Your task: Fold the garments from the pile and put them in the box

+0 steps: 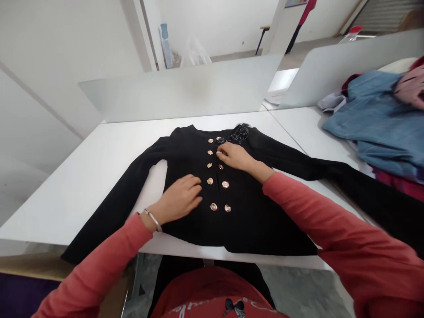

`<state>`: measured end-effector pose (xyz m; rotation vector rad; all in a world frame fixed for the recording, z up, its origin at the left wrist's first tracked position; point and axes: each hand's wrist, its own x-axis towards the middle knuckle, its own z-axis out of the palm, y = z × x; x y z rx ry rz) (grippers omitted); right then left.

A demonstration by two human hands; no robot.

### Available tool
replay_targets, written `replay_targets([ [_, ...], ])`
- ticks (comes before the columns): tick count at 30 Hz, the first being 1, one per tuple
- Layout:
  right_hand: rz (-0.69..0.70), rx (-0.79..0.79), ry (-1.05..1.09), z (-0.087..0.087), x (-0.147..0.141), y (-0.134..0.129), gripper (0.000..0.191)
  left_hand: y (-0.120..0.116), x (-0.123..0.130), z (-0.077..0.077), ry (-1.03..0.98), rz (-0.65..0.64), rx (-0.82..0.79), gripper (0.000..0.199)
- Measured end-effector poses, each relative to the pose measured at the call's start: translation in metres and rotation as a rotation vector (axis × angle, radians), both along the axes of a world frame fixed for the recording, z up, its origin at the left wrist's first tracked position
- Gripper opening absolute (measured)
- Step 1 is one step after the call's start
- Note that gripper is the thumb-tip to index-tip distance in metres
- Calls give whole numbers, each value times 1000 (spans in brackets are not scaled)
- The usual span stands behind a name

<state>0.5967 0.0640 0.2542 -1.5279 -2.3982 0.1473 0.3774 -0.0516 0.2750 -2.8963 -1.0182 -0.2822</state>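
A black jacket [185, 154] lies spread flat, front up, with both sleeves stretched out to the sides. Two columns of gold buttons [213, 206] run down its front, and black ruffled flowers [243, 131] sit by the collar on the right. My right hand [233, 155] pinches one of the upper buttons in the right column, which the fingers partly cover. Lower and to the left, my left hand [181, 198] rests on the jacket front beside the left column, its fingers loosely curved over the cloth and no object visible in them.
Under the jacket is a white table [76, 176], with a frosted divider [185, 95] along its back edge. A pile of clothes with a denim piece [374, 119] lies at the right. Beyond the divider, a person's red sleeve [308, 11] shows.
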Motion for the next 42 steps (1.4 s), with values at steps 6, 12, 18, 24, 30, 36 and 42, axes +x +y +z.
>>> replay_targets([
  [6,-14,-195,-41,-2,-8,-41,14,-3,39,-17,-25,107,-104,46],
  [12,-27,-164,19,-20,-8,-46,17,7,50,-13,28,211,-180,50],
  [18,-12,-54,25,-30,-7,-51,21,21,64,-5,242,212,-219,45],
  [24,27,-39,55,-32,-4,-52,20,29,67,-2,144,363,-408,31],
  [30,60,-76,90,-29,0,-52,18,48,41,10,-476,542,-692,16],
  [36,96,-174,115,-17,7,-52,19,41,51,15,-610,393,-958,26],
  [42,119,-166,318,-9,93,-124,35,-3,-1,16,-368,385,-557,38],
])
